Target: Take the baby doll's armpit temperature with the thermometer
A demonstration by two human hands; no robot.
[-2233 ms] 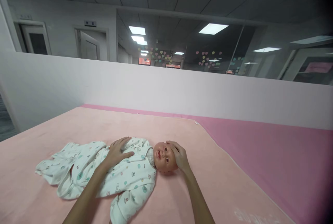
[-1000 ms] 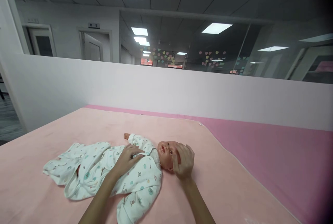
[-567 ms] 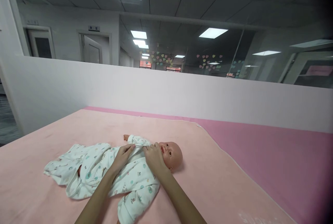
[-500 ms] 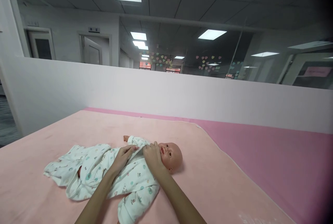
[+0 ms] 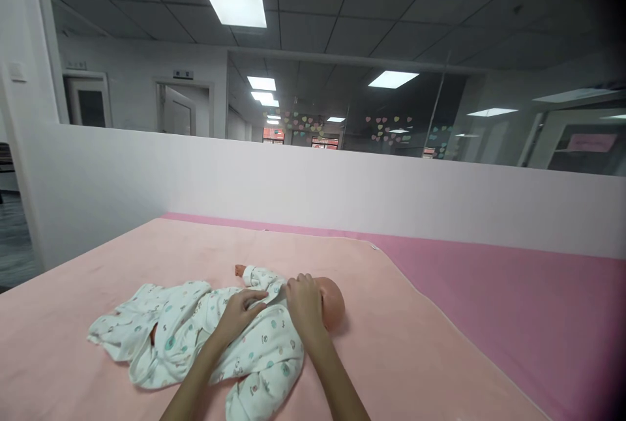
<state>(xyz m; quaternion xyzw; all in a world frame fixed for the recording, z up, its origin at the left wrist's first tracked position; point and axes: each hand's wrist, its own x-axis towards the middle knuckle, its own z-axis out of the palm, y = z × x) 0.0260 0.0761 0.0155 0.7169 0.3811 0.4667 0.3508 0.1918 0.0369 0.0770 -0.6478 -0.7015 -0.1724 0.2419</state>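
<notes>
- At lower centre, the left hand (image 5: 242, 313) is resting on the chest of the doll (image 5: 271, 336), its thumb and forefinger standing slightly apart.
- Just to its right, the right hand (image 5: 304, 304) is curling over the collar, covering much of the face; whether that grip is pinching cloth, I cannot tell.
- The doll is lying directly beneath both hands, its long axis running across the lower frame, legs left, head right; the right hand is sitting nearer the head.
- The patterned garment (image 5: 180, 320) is enclosing the torso and spreading lower left.
- A peach blanket (image 5: 401, 343) is lying underneath, a pink surface (image 5: 499, 297) showing at right.
- Beyond, a white partition (image 5: 303, 186) is crossing mid-frame.
</notes>
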